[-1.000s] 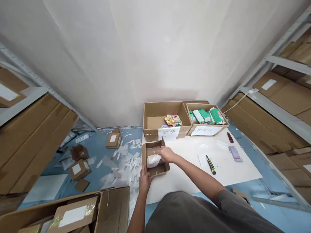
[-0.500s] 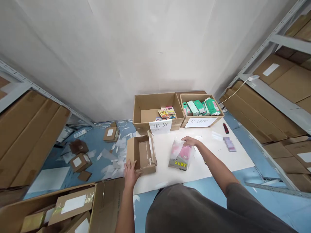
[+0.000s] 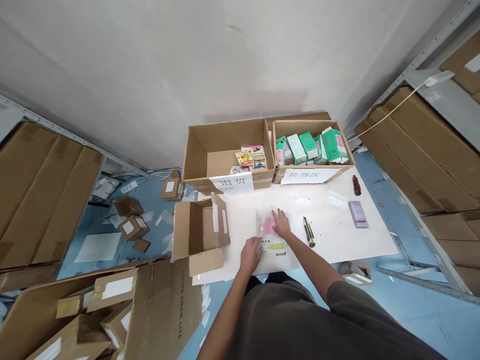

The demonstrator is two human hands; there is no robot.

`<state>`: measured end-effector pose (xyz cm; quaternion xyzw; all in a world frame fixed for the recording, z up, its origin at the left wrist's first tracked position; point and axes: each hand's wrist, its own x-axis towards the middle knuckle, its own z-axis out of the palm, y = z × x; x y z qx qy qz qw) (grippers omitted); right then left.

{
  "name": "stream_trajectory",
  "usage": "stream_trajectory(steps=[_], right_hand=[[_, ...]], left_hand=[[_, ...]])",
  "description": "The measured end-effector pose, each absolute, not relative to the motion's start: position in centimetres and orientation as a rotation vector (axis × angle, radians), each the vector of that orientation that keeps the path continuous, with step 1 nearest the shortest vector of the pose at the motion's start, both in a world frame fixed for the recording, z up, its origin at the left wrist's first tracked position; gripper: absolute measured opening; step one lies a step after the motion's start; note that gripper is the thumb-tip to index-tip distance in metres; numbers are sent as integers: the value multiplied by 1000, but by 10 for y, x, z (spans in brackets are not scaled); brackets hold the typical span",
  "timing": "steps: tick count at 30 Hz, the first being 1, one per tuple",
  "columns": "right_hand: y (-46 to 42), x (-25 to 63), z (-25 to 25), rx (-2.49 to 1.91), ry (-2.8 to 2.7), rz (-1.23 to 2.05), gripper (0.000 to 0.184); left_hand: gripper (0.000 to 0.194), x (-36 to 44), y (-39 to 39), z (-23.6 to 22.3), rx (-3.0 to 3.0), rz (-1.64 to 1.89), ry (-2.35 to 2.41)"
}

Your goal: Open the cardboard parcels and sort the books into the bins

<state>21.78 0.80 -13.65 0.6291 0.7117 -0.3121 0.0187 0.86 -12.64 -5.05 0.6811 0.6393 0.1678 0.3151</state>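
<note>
A book in a clear plastic sleeve (image 3: 273, 246), with a pink upper part and yellow lettering on its lower cover, lies flat on the white table. My right hand (image 3: 281, 223) rests on its upper right part, fingers spread over the pink area. At its left edge is my left hand (image 3: 250, 256), fingers a little bent and touching the sleeve; nothing is lifted. Left of my hands stands an opened small cardboard box (image 3: 182, 227), flaps folded out. A yellow and black utility knife (image 3: 309, 232) lies to the right of the book.
Behind are two labelled cartons: one with small colourful books (image 3: 244, 159), one with green boxes (image 3: 308, 145). A red knife (image 3: 356, 185) and a blurred purple item (image 3: 358, 215) lie on the right. A large carton of parcels (image 3: 161, 310) stands front left. Shelves flank both sides.
My right hand has put the book down flat and lies on it. My left hand has let go of the small box and moved right to the book. The yellow knife now shows.
</note>
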Motion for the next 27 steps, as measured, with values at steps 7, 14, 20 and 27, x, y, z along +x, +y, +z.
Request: stream_trajectory(steps=[7,14,20,27], right_hand=[[-59,264,-146,2204,2098,-1252,72],[-71,283,-164,2397,1799,-1619,73],[-57,293,-172,2389,1812,-1632,71],[-46,292,-173,2372,1719,-1616,70]], left_hand=[[44,110,-33,-136,1469,321,1779],[18,97,-31,-147,1244,625,1524],[45,79,-68,-127,955,816,1409],[44,49,-68,-133,419,1142,1583]])
